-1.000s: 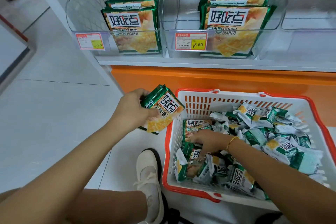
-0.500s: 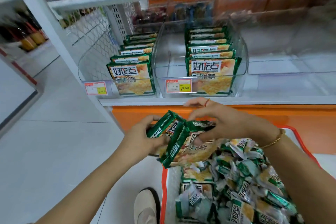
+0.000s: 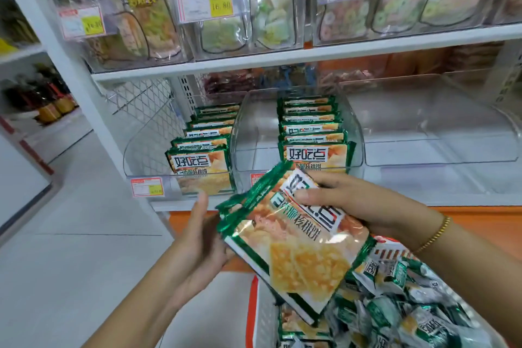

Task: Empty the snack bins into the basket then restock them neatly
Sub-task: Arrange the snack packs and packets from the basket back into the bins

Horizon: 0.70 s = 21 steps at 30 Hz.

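Note:
Both my hands hold a small stack of green and yellow snack packs in front of the lower shelf. My left hand cups the stack's left edge, its fingers hidden underneath. My right hand grips the top end, thumb across the printed face. Below, at the lower right, the white basket with an orange rim holds several loose packs. The left clear bin and the middle clear bin each hold an upright row of packs. The right clear bin holds nothing.
An upper shelf carries clear bins of other snacks with yellow price tags. A white upright post and wire mesh stand left of the bins. Pale floor tiles lie to the left. An orange base panel runs under the lower shelf.
My right hand left the basket with a pack and joined it to the one in my left hand. Both hands rose with the stack toward the bins, and my view tilted up.

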### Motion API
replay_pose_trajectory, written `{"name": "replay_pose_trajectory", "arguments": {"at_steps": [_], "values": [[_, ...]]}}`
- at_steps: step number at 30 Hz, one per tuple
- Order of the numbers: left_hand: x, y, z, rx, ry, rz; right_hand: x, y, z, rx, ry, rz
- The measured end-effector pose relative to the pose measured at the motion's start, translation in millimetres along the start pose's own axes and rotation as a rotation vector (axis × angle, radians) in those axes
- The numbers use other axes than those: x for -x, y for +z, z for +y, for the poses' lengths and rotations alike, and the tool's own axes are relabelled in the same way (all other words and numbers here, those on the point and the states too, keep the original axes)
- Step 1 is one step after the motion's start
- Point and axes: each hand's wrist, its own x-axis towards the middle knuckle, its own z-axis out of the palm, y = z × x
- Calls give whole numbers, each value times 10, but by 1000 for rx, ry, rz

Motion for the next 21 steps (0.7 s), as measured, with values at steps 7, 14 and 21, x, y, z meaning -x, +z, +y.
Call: {"name": "replay_pose_trajectory", "arguments": {"at_steps": [7, 14, 21], "values": [[-6, 110, -342, -360, -127, 55, -37, 187, 139, -160, 187, 204], [-443, -60, -16, -307, -19, 176, 25, 330, 82, -251, 115, 207], [-913, -157, 191, -295, 218, 193, -59, 306, -9, -260, 27, 179]]}}
